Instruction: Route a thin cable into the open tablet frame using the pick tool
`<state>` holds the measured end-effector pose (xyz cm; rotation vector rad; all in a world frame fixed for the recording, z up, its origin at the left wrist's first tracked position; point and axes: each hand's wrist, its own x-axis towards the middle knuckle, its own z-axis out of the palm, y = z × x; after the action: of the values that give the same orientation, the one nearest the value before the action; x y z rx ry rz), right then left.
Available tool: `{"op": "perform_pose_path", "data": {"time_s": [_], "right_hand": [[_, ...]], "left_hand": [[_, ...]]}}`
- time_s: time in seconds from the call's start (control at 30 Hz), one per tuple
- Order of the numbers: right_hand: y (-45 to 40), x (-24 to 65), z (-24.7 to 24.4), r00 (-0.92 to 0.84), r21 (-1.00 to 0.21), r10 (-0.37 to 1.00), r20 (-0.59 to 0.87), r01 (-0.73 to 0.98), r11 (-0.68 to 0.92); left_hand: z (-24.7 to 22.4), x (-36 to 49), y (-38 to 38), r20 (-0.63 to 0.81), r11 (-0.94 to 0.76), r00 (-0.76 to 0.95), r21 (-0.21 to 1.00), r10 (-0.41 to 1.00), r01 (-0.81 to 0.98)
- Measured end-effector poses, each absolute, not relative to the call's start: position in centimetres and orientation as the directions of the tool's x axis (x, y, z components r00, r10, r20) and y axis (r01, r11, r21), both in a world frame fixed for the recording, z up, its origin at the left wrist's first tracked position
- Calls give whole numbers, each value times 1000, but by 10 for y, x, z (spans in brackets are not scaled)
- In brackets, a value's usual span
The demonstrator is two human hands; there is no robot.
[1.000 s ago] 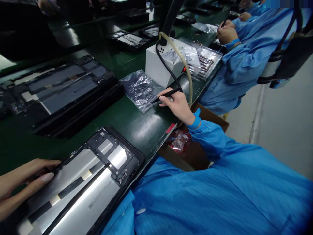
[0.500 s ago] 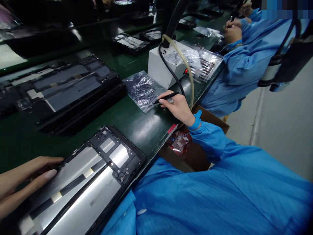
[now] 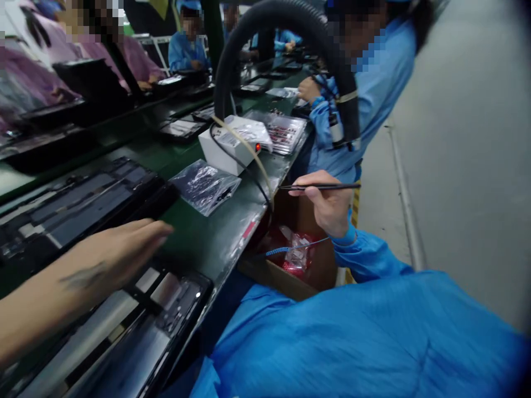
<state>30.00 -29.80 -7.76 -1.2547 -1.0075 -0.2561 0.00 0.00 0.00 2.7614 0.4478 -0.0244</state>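
My right hand (image 3: 327, 207) holds a thin black pen-like tool (image 3: 319, 187) level, off the bench edge and above a brown cardboard box (image 3: 286, 276). A black cable runs from the tool toward a white box unit (image 3: 224, 149). My left hand (image 3: 112, 254), fingers spread and holding nothing, hovers over the far end of an opened tablet frame (image 3: 136, 326) lying on the green bench (image 3: 215, 232). A clear plastic bag of small dark parts (image 3: 203, 186) lies between the hands.
Another opened tablet on a black tray (image 3: 70, 207) lies to the left. A thick black hose (image 3: 286, 33) arches overhead. A person in blue (image 3: 344, 110) works next to me; clear parts trays (image 3: 282, 132) lie by them. Red bags (image 3: 294, 249) fill the box.
My right hand lifted the tool from the plastic bag and pulled back off the bench edge. My left hand rose off the tablet's left edge and reached forward. The view tilted up.
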Motion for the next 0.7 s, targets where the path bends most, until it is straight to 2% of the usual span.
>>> {"op": "perform_pose_path", "data": {"time_s": [0.07, 0.1, 0.13, 0.17, 0.2, 0.23, 0.3, 0.33, 0.43, 0.53, 0.63, 0.7], "right_hand": [[-331, 310, -81, 479, -527, 246, 843, 828, 192], [-343, 317, -85, 473, -498, 190, 860, 858, 122], [-353, 325, -89, 512, -522, 108, 852, 848, 92], [-360, 334, -94, 596, -592, 11, 803, 795, 130], [-364, 345, -99, 697, -670, -71, 713, 708, 224], [-365, 356, -105, 789, -722, -114, 603, 601, 344], [-363, 378, -117, 895, -738, -86, 437, 412, 534], [-360, 388, -123, 912, -736, -49, 407, 359, 574], [-348, 414, -137, 916, -735, 0, 402, 323, 597], [-341, 430, -141, 923, -700, 0, 384, 292, 652], [-341, 424, -135, 941, -646, 26, 337, 211, 734], [-339, 406, -128, 956, -606, 89, 279, 103, 789]], "left_hand": [[5, 87, -40, -42, -938, 999, 347, -17, -2], [4, 129, -64, -24, -910, 991, 398, -135, -115], [0, 169, -90, 35, -850, 982, 495, -187, -180], [-6, 204, -114, 60, -738, 980, 650, -189, -182], [-13, 236, -138, 73, -539, 987, 831, -143, -139], [-20, 263, -159, 10, -285, 997, 958, -79, -32], [-32, 305, -194, -41, -145, 996, 989, -75, 29], [-35, 320, -207, -54, -90, 996, 995, -71, 47], [-36, 340, -230, -53, -12, 995, 999, -83, 53], [-30, 323, -223, -34, 41, 995, 998, -90, 38], [-20, 264, -190, 61, -47, 993, 997, -99, -66], [-11, 204, -163, 134, -256, 980, 952, -146, -169]]}}
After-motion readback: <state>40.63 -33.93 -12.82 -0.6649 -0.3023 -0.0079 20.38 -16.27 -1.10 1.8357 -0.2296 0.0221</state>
